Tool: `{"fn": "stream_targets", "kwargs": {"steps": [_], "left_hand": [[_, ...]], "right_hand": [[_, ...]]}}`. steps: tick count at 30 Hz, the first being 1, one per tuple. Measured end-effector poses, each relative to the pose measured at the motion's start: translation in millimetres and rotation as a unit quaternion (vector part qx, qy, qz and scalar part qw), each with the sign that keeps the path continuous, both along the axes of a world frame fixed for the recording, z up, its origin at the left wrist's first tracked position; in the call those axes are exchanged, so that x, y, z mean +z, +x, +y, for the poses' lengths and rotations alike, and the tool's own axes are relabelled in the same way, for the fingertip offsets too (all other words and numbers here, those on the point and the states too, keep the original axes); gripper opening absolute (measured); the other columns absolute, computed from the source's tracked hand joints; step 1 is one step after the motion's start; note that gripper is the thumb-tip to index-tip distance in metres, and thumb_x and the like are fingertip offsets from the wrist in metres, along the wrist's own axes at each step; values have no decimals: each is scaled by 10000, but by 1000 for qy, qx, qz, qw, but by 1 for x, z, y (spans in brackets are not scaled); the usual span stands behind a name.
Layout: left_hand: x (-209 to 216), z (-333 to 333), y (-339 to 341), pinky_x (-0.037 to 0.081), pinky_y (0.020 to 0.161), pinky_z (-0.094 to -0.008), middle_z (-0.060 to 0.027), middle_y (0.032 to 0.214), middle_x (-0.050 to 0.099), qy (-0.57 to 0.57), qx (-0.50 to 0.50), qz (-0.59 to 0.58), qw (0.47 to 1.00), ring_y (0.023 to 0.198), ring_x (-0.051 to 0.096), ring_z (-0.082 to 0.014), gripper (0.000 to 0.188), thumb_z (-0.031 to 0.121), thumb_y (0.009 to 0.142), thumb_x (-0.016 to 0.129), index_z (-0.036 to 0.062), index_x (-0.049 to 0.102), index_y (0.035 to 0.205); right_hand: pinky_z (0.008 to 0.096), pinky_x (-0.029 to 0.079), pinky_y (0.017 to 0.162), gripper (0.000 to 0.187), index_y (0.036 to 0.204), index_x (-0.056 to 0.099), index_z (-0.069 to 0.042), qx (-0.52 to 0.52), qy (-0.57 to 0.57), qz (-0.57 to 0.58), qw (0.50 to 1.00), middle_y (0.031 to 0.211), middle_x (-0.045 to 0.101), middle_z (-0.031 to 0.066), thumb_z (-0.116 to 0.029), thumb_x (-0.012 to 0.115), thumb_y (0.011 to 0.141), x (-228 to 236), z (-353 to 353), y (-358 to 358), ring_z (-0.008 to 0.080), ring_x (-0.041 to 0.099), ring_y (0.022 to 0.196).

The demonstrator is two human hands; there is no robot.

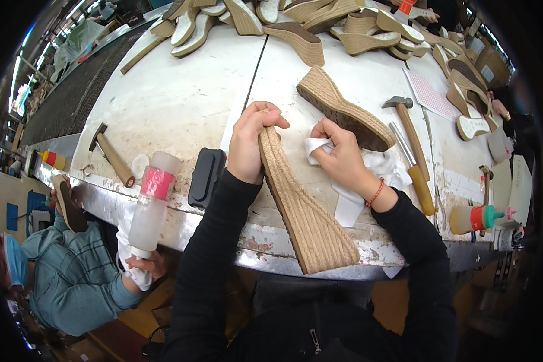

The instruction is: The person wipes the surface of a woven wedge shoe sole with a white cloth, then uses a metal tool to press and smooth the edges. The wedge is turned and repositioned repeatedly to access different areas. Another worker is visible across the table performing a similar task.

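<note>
My left hand [250,142] is closed round the narrow toe end of a braided-rope wedge sole [304,211]. The sole slants down toward me, its thick heel over the table's front edge. To the right, my right hand [342,155] pinches a bunched white cloth [321,146], held a little apart from the sole. More white cloth [383,169] lies under and beside that wrist. Just beyond my right hand rests a second wedge sole [344,108], on its side with its dark brown bottom partly showing.
Right of my hands lie a hammer [411,130] and a yellow-handled knife-like tool [417,181]. Left are a black case [207,178], another hammer [111,154] and a clear bottle [151,208] near a co-worker's hand. Several wedge soles [295,39] pile up at the back. A glue bottle [473,218] stands right.
</note>
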State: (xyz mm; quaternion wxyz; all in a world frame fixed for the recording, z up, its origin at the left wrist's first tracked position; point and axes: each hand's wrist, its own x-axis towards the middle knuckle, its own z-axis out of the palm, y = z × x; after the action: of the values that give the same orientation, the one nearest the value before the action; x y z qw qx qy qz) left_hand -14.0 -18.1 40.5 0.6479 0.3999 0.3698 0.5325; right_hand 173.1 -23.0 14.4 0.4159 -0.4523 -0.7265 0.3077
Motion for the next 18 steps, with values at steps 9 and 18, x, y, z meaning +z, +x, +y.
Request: {"fn": "stream_targets", "kwargs": {"steps": [9, 18], "left_hand": [[1, -2, 2, 407, 457, -199, -45, 781, 571, 17, 22, -6, 1000, 560, 469, -72, 135, 171, 830, 501, 76, 480, 922], [-2, 2, -2, 370, 617, -205, -34, 769, 589, 83, 110, 29, 990, 640, 458, -71, 118, 146, 814, 508, 57, 510, 892]], "right_hand": [[336, 463, 646, 132, 802, 586, 39, 8, 53, -101, 993, 755, 611, 179, -61, 625, 724, 11, 19, -29, 286, 598, 699], [386, 473, 734, 293, 1000, 568, 5, -51, 184, -235, 953, 872, 561, 159, 3, 603, 710, 35, 51, -57, 338, 577, 839]]}}
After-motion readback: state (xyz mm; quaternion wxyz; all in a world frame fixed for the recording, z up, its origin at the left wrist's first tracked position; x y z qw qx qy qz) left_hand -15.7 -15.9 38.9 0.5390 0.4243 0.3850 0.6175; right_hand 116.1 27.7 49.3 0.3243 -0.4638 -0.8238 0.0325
